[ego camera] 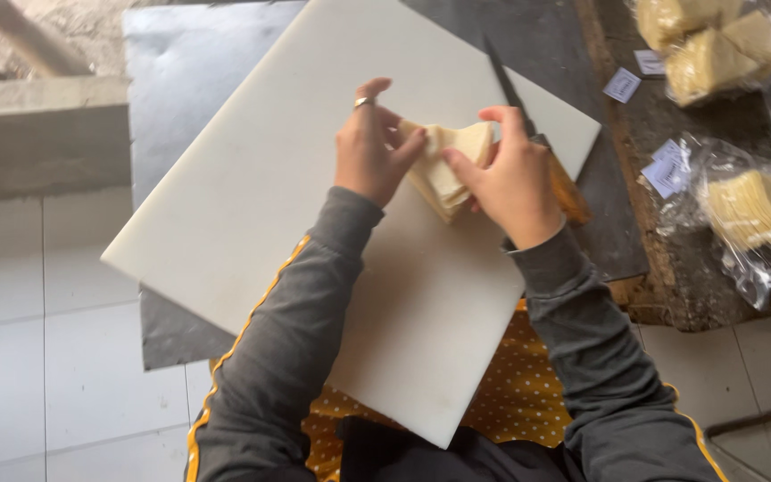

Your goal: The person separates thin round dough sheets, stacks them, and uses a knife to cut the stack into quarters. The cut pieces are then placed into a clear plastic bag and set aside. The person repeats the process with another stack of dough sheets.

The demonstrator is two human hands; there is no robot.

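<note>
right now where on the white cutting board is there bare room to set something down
The white cutting board is bare on its left half, from the left hand out to the left edge, and on the near part between the sleeves. It is crowded at the right: both hands, the right hand included, hold the stack of thin pale sheets, and the knife lies behind it.

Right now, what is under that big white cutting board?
The white cutting board lies on a dark grey slab, which shows past its edges. The near corner juts over the person's lap and yellow dotted cloth. What lies beneath the board's middle is covered.
</note>
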